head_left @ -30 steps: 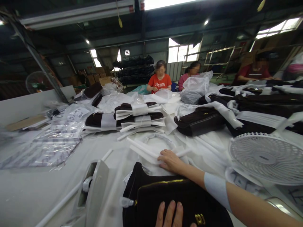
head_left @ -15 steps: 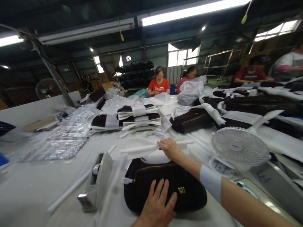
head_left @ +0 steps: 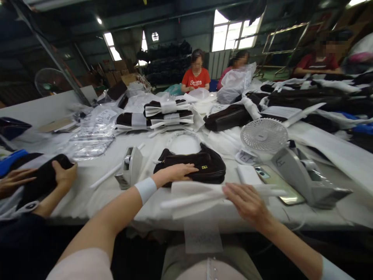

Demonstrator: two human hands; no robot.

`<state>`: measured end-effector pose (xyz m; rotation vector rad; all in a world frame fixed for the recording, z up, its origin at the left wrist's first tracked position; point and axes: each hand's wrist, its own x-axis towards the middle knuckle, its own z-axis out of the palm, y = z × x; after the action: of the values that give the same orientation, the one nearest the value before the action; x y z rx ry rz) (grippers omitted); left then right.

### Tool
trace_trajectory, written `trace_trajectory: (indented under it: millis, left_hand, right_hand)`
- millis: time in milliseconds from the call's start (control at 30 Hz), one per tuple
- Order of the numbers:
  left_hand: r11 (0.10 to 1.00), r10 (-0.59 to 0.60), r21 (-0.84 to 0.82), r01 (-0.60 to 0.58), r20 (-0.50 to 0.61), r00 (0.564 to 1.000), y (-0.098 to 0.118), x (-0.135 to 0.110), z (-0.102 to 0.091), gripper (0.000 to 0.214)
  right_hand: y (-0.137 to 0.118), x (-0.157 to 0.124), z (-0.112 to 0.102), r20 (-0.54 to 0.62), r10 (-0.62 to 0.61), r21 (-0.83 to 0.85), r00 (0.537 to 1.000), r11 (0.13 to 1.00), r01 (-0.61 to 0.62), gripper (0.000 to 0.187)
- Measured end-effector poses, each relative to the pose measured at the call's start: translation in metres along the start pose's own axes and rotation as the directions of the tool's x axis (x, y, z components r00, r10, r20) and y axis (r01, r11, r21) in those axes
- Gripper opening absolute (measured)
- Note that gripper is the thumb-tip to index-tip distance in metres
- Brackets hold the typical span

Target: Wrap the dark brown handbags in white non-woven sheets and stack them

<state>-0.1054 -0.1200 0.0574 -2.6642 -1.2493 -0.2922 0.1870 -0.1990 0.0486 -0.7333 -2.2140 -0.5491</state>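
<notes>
A dark handbag (head_left: 210, 165) with a small gold emblem lies on the table in front of me, its wrapped handle looping away at the back. My left hand (head_left: 177, 173) rests on the lower front of the bag, fingers stretched out. Close to the table's front edge, my right hand (head_left: 247, 200) pinches a white packing sheet (head_left: 192, 194) with a thin white roll along it. The sheet is blurred by motion.
A tape dispenser (head_left: 131, 167) stands left of the bag, another (head_left: 311, 175) to the right. A phone (head_left: 287, 190) and a white fan (head_left: 264, 134) are near the latter. Stacked wrapped bags (head_left: 169, 114) lie behind. At left, a co-worker's hands (head_left: 64, 175) handle a black item.
My right hand has brought the white sheet from behind the bag toward me. My left hand remains on the bag. The view has tilted down, and a co-worker's hands now show at left.
</notes>
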Motion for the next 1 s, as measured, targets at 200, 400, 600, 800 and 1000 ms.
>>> trace_trajectory:
  millis: [200, 400, 600, 800, 1000]
  left_hand:
    - [0.993, 0.117, -0.032, -0.115, 0.078, 0.990, -0.005, 0.010, -0.015, 0.040]
    - [0.977, 0.210, -0.070, -0.200, 0.189, 0.959, -0.006, 0.018, -0.018, 0.057]
    - [0.980, 0.118, 0.141, -0.142, 0.165, 0.979, 0.021, -0.010, -0.004, 0.107]
    - [0.967, 0.112, 0.217, -0.137, 0.124, 0.986, 0.028, -0.016, 0.001, 0.062]
    - [0.960, 0.186, 0.199, -0.197, 0.070, 0.980, 0.020, -0.017, 0.014, 0.057]
  right_hand:
    - [-0.036, 0.015, 0.071, 0.126, -0.078, -0.027, 0.989, 0.996, 0.082, 0.029]
    - [-0.026, 0.030, 0.123, 0.247, 0.001, 0.043, 0.969, 0.999, -0.012, 0.029]
    - [-0.025, 0.019, 0.128, 0.182, -0.023, 0.051, 0.983, 0.999, 0.014, 0.029]
    - [-0.033, 0.020, 0.123, 0.093, -0.065, -0.049, 0.994, 0.996, 0.070, 0.029]
    - [-0.033, 0.015, 0.132, 0.127, -0.097, 0.018, 0.987, 0.995, 0.095, 0.032]
